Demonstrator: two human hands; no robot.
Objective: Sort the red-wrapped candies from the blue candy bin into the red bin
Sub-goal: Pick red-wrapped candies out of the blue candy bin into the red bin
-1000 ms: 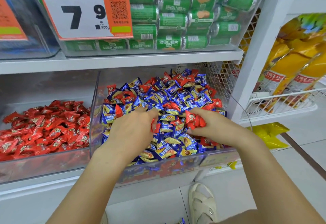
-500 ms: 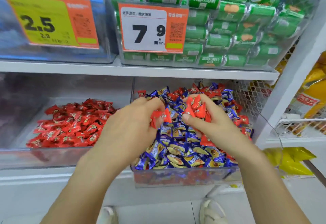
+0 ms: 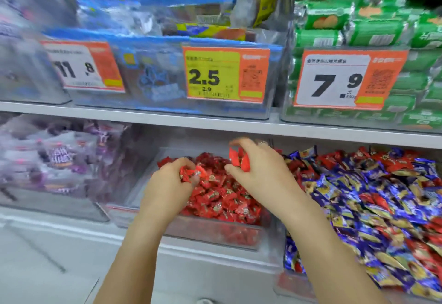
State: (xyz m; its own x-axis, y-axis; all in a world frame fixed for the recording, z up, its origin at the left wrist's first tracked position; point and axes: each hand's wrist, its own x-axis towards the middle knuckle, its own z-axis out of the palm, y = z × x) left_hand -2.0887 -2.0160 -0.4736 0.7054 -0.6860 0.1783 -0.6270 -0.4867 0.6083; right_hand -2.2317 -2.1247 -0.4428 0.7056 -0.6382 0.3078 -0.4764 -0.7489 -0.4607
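Both hands hover over the clear red bin (image 3: 210, 233), which holds a heap of red-wrapped candies (image 3: 222, 198). My left hand (image 3: 167, 184) grips a bunch of red candies (image 3: 191, 172) just above the heap. My right hand (image 3: 260, 172) pinches several red candies (image 3: 239, 157) a little higher, over the bin's right half. To the right, the blue candy bin (image 3: 287, 256) is filled with blue-wrapped candies (image 3: 373, 196) with red ones mixed in.
A white shelf board (image 3: 215, 124) runs just above the bins. Over it stand clear bins with price tags reading 11.8 (image 3: 81, 66), 2.5 (image 3: 224, 75) and 7.9 (image 3: 344, 80), and green packs (image 3: 358, 23). A bin of purple packs (image 3: 52, 160) sits at the left.
Both hands carried their red candies left, from over the blue bin to over the red bin. The view swung left with them and blurred.
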